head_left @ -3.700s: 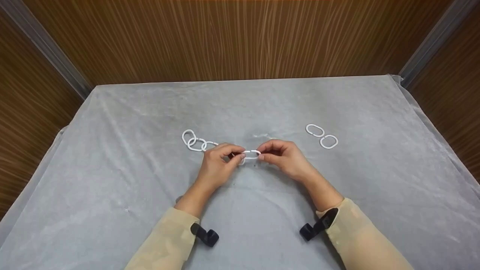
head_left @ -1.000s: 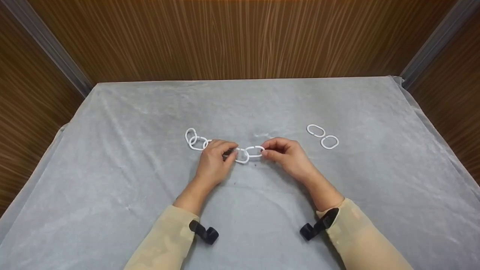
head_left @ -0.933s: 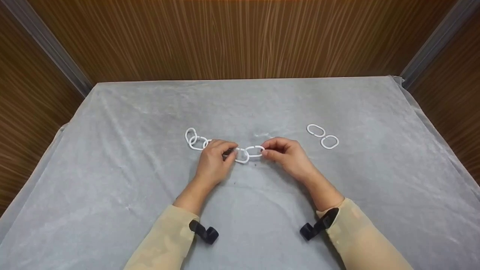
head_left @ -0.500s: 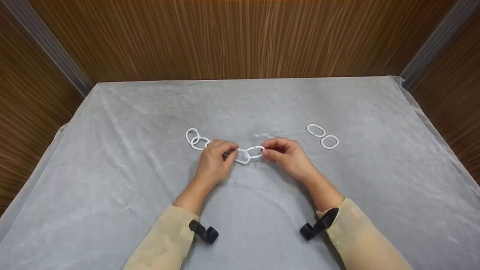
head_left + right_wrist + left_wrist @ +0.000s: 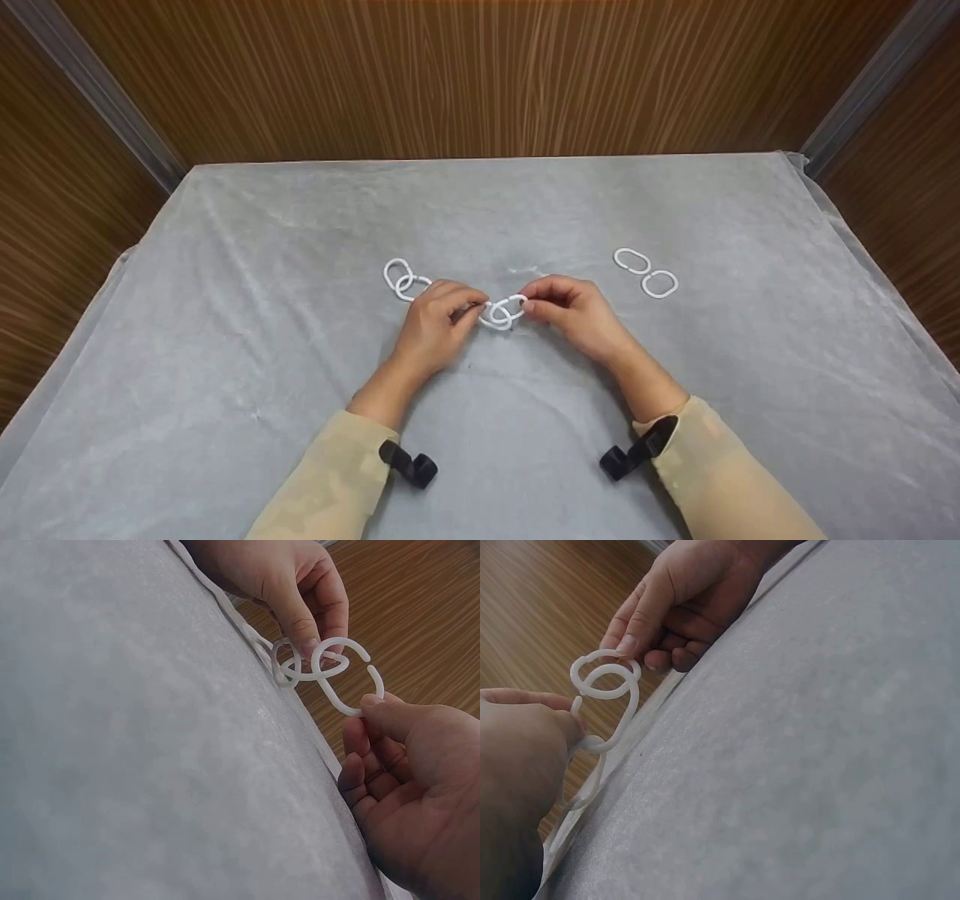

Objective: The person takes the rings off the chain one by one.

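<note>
My right hand [image 5: 570, 307] pinches the free end of a white plastic chain link [image 5: 330, 695] between thumb and fingers. A gap in that link's side faces up in the right wrist view. It is threaded through a second white link [image 5: 635, 701], pinched by my left hand [image 5: 435, 322]. From this second link hangs another link [image 5: 277, 664]. The chain runs on under the left hand, which hides part of it. Beyond that hand, the chain's far end link [image 5: 386, 271] lies on the cloth, hooked to its neighbour [image 5: 397, 292].
Two loose white links, an upper link [image 5: 634, 250] and a lower link [image 5: 660, 298], lie side by side on the right of the grey cloth [image 5: 480, 465]. Wood-grain panels [image 5: 480, 82] stand behind and at both sides of the table.
My left hand first shifted left along the chain, then moved back right, bringing the two held links closer and more overlapped. The chain's far end has slid right. The right hand moved slightly right.
</note>
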